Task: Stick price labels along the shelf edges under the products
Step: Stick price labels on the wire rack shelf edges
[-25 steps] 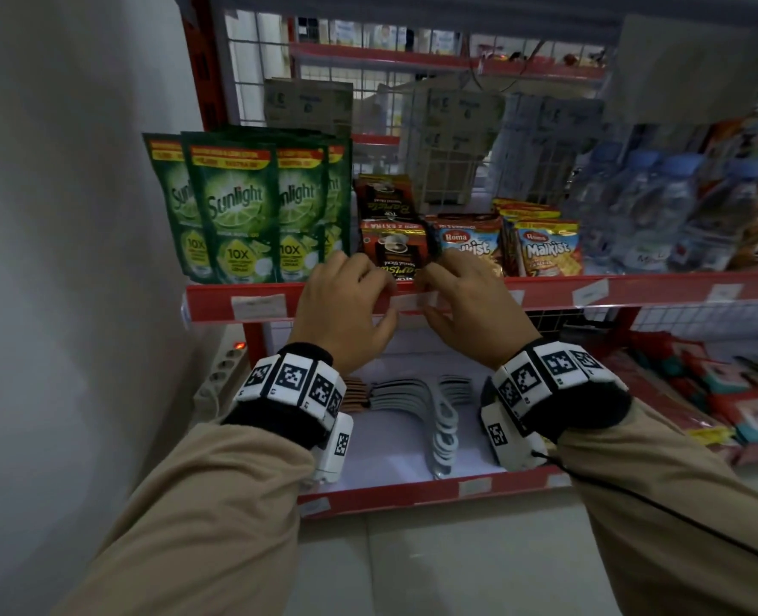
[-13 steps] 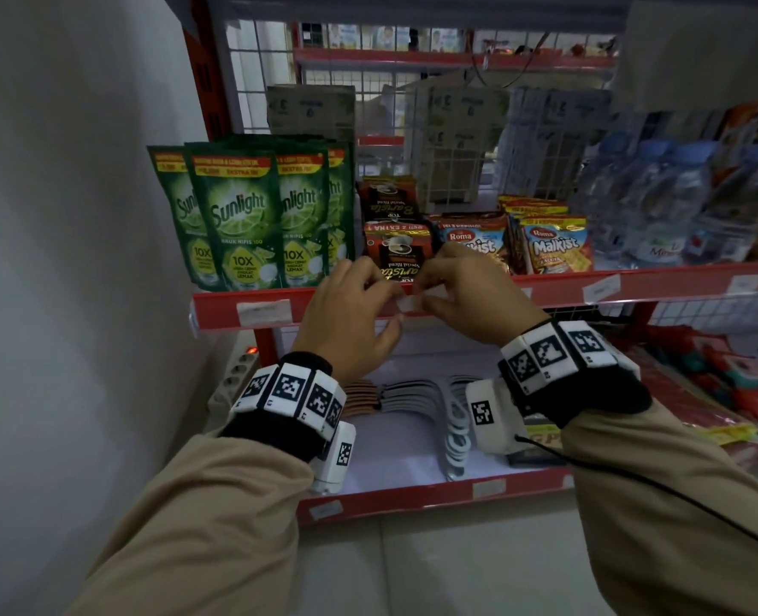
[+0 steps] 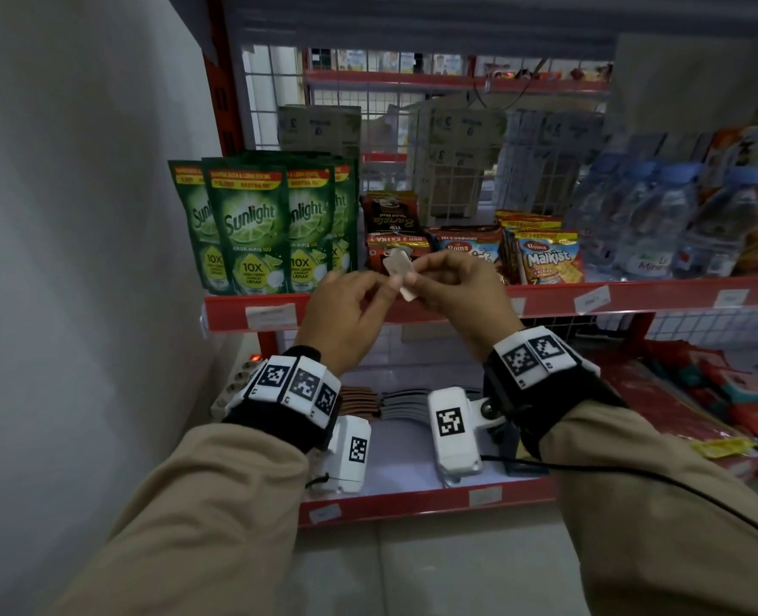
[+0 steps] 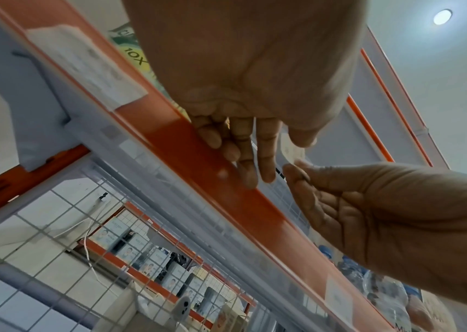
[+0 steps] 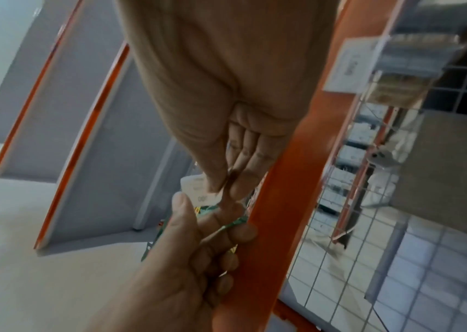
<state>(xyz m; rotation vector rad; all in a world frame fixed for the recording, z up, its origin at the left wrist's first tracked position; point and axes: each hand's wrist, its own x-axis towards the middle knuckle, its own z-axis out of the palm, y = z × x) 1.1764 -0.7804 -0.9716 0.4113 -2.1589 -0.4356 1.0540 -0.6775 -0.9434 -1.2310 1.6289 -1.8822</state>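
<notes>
Both hands pinch one label (image 3: 398, 272) just above the red shelf edge (image 3: 546, 300): left hand (image 3: 346, 313) and right hand (image 3: 461, 295) by thumb and fingertips.

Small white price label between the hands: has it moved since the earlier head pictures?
Yes. The small white price label has come up off the red shelf edge; it is now above it, before the brown coffee packets.

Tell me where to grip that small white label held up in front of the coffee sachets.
Pinch the price label by its free short end, thumb and fingertip on opposite faces, coming from the side. It is a thin, flat strip held tilted off the shelf edge between the left hand and right hand.
</notes>
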